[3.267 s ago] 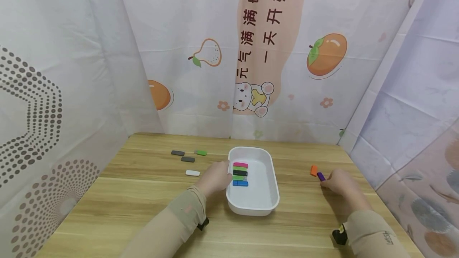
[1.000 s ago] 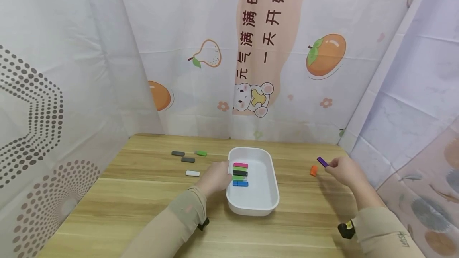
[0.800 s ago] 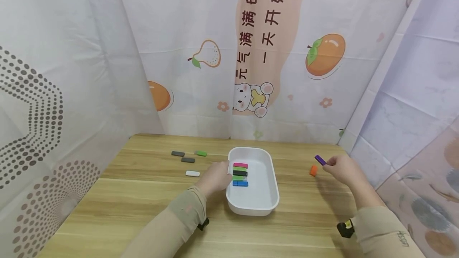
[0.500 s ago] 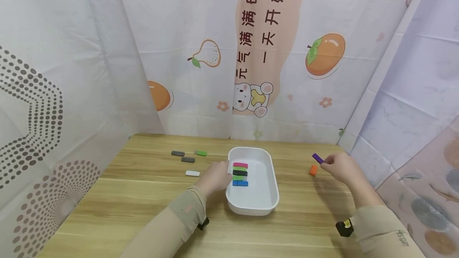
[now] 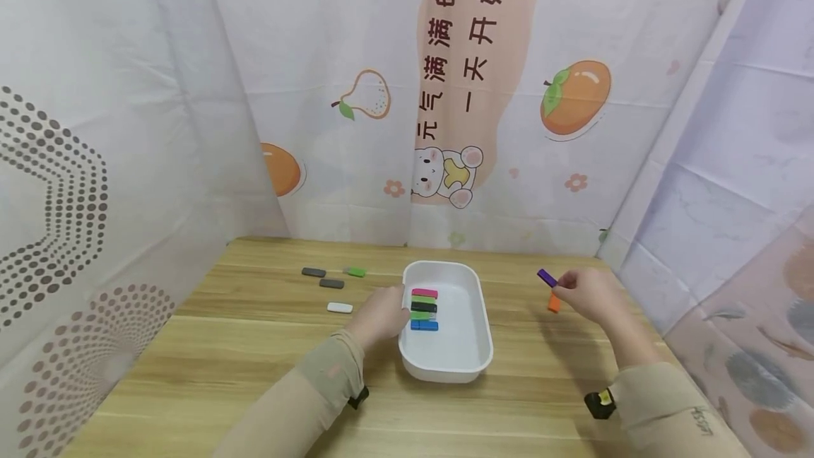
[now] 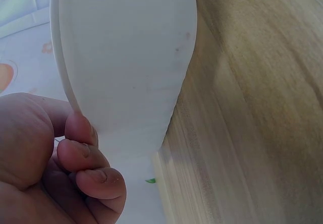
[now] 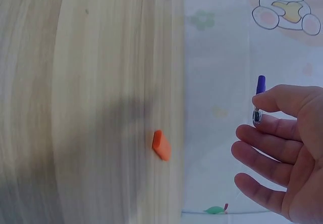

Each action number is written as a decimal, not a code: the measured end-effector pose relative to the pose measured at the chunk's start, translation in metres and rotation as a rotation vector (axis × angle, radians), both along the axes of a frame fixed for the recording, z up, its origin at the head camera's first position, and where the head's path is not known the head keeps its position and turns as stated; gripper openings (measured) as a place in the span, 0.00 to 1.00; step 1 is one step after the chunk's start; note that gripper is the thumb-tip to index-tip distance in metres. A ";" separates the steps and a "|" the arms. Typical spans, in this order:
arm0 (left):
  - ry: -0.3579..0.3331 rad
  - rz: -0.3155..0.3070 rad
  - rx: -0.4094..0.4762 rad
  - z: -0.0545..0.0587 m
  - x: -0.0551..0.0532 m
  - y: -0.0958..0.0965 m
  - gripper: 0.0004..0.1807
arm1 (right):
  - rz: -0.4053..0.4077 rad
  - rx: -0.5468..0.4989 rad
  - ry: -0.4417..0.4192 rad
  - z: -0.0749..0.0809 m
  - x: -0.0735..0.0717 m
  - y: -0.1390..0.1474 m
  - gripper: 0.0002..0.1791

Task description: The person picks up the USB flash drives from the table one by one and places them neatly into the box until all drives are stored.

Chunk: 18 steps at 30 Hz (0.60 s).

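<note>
My left hand (image 5: 380, 315) pinches the left rim of a white plastic tray (image 5: 454, 348); in the left wrist view its curled fingers (image 6: 103, 182) lie at the tray's edge. Inside, along the left side, several USB flash drives form a row, from a pink one (image 5: 425, 293) through green and black to a blue one (image 5: 424, 326). Between thumb and index finger my right hand (image 5: 593, 295) pinches a purple USB flash drive (image 5: 546, 277), held above the table. An orange flash drive (image 5: 554, 303) lies on the table just beneath it, partly overlapped in the head view.
Left of the tray, two dark grey flash drives (image 5: 331, 283), a green one (image 5: 356, 272) and a white one (image 5: 340, 307) lie on the wooden table (image 5: 254, 345). Printed curtains (image 5: 509, 218) enclose the table at the back and both sides.
My right hand has lifted the purple flash drive off the table from beside the orange one and moved it leftward. My left hand stays on the tray rim.
</note>
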<state>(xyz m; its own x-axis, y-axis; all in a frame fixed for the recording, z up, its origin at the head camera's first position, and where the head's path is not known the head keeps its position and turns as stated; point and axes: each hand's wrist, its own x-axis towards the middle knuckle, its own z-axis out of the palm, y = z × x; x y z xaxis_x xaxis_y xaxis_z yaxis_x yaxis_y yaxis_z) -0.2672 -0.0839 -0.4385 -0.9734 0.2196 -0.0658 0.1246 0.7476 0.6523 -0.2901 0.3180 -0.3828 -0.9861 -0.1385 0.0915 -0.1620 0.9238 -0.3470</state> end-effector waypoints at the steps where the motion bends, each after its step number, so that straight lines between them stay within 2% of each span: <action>1: -0.002 0.002 0.001 0.000 0.000 -0.001 0.24 | 0.008 -0.002 0.000 0.000 0.000 -0.003 0.13; 9: 0.016 -0.003 -0.018 0.001 0.001 -0.002 0.24 | 0.042 -0.015 -0.017 0.010 0.003 -0.021 0.15; 18: 0.022 -0.006 -0.020 0.003 0.004 -0.003 0.22 | 0.094 -0.051 -0.017 0.012 0.005 -0.041 0.12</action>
<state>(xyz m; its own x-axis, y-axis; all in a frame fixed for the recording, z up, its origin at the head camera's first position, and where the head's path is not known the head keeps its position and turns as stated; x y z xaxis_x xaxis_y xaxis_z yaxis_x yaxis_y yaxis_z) -0.2634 -0.0864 -0.4355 -0.9733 0.2244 -0.0484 0.1435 0.7595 0.6345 -0.2847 0.2775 -0.3709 -0.9703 -0.2265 0.0847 -0.2414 0.8855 -0.3969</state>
